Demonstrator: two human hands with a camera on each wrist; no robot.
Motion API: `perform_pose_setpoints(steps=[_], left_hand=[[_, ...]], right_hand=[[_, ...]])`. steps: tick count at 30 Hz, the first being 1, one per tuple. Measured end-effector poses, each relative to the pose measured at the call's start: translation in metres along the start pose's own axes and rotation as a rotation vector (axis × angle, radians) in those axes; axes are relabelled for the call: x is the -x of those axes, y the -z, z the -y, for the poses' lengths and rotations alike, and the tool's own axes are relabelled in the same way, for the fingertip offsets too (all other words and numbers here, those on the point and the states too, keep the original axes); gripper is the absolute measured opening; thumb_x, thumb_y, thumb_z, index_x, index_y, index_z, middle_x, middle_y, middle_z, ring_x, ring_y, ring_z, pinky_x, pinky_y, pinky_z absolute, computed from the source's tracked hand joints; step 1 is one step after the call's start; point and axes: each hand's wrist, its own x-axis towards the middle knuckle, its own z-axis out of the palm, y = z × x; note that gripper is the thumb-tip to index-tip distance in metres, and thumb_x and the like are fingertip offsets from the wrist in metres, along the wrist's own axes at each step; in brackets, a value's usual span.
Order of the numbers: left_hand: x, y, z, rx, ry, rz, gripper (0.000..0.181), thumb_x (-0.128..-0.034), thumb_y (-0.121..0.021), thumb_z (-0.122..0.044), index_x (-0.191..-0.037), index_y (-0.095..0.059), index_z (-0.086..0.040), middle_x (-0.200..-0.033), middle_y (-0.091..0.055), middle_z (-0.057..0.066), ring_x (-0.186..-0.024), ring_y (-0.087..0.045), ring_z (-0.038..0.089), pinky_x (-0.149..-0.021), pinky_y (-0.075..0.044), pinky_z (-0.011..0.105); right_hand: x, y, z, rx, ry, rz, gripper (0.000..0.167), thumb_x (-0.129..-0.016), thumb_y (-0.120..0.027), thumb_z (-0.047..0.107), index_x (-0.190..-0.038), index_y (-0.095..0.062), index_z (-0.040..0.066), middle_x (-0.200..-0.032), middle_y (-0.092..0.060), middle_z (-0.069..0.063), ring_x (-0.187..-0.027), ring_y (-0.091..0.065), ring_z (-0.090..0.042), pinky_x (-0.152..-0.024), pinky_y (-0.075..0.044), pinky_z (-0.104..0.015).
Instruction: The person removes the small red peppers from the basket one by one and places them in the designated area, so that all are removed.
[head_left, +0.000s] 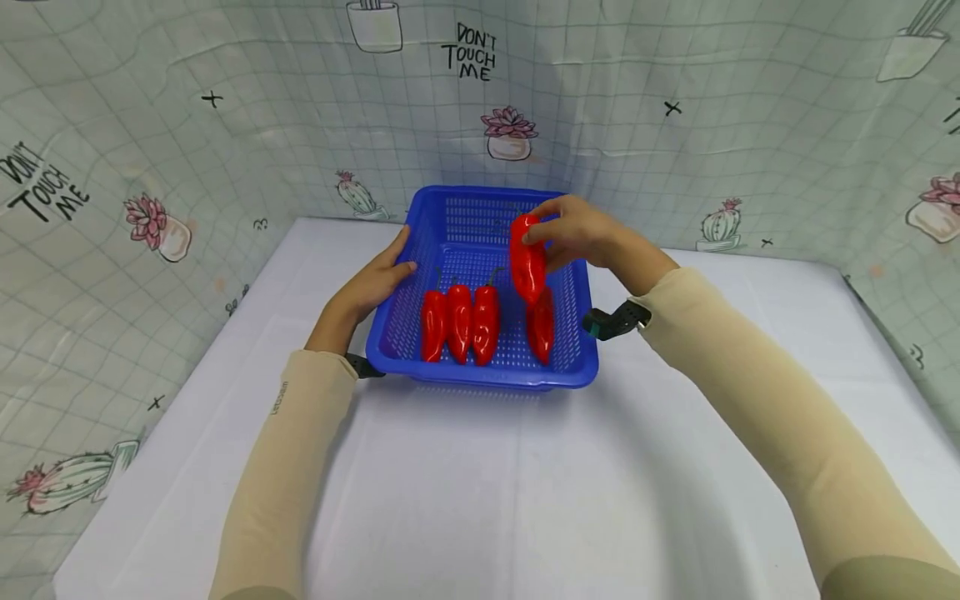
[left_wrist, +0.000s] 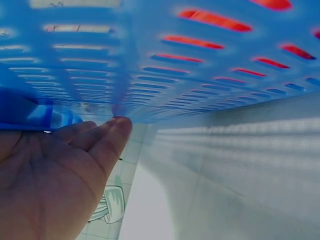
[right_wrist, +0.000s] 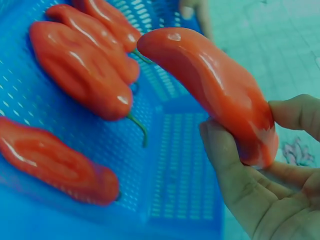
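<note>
A blue plastic basket (head_left: 480, 374) with slotted walls stands on the table. At its left side my left hand (head_left: 375, 279) holds the rim, thumb over the edge; the left wrist view shows the fingers (left_wrist: 114, 140) against the outside wall. My right hand (head_left: 573, 233) pinches a red pepper (head_left: 527, 258) above the basket's right half, its tip pointing down in the head view. Below it lies another red pepper (head_left: 541, 333), partly hidden. Three more peppers lie side by side on the left: one outermost (head_left: 433, 325), one in the middle (head_left: 459, 321), one inner (head_left: 486, 325) with a green stem.
A white cloth (head_left: 465, 500) covers the table. Behind and beside it hangs a grid-patterned curtain (head_left: 600, 125) with cactus drawings, close to the basket's back edge. Dark straps circle both wrists, such as the right strap (head_left: 617, 321).
</note>
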Motion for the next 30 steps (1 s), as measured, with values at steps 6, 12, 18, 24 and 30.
perform_pose_setpoints(steps=[6, 12, 18, 24, 30], left_hand=[[-0.005, -0.001, 0.01, -0.011, -0.008, -0.015, 0.068, -0.1047, -0.036, -0.015, -0.158, 0.004, -0.023, -0.166, 0.008, 0.0, -0.152, 0.006, 0.023, -0.122, 0.0, 0.048], [-0.003, 0.0, 0.008, 0.0, -0.002, -0.015, 0.068, -0.1044, -0.036, -0.013, -0.158, 0.005, -0.023, -0.166, 0.008, 0.001, -0.152, 0.006, 0.024, -0.122, -0.002, 0.047], [0.002, 0.0, -0.001, 0.039, 0.025, 0.003, 0.069, -0.104, -0.035, -0.009, -0.158, 0.006, -0.02, -0.165, 0.009, 0.005, -0.152, 0.005, 0.027, -0.122, -0.004, 0.048], [0.003, 0.0, 0.0, 0.088, 0.043, 0.006, 0.07, -0.1037, -0.035, -0.006, -0.158, 0.007, -0.019, -0.165, 0.01, 0.007, -0.152, 0.001, 0.031, -0.121, -0.012, 0.05], [-0.001, 0.0, 0.007, 0.068, 0.023, -0.007, 0.069, -0.1045, -0.036, -0.011, -0.158, 0.005, -0.028, -0.166, 0.008, 0.002, -0.152, 0.001, 0.027, -0.122, -0.012, 0.048]], right_hand=[[0.012, 0.019, -0.003, -0.024, 0.005, -0.028, 0.058, -0.096, -0.059, 0.01, -0.146, -0.035, -0.005, -0.126, -0.056, -0.025, -0.085, -0.073, -0.022, -0.078, -0.059, -0.037], [0.021, 0.032, -0.008, -0.049, 0.004, -0.048, 0.057, -0.096, -0.059, 0.01, -0.146, -0.036, -0.005, -0.125, -0.055, -0.024, -0.087, -0.073, -0.021, -0.08, -0.058, -0.037], [0.027, 0.042, -0.016, -0.024, -0.012, -0.079, 0.058, -0.096, -0.06, 0.013, -0.147, -0.037, -0.002, -0.13, -0.053, -0.025, -0.092, -0.073, -0.024, -0.08, -0.058, -0.038], [0.03, 0.054, -0.028, -0.031, -0.03, -0.086, 0.06, -0.096, -0.06, 0.015, -0.148, -0.036, -0.003, -0.132, -0.051, -0.024, -0.091, -0.072, -0.023, -0.08, -0.058, -0.037], [0.033, 0.07, -0.043, -0.05, -0.066, -0.106, 0.062, -0.097, -0.057, 0.016, -0.15, -0.03, -0.003, -0.134, -0.046, -0.024, -0.087, -0.07, -0.019, -0.08, -0.059, -0.036]])
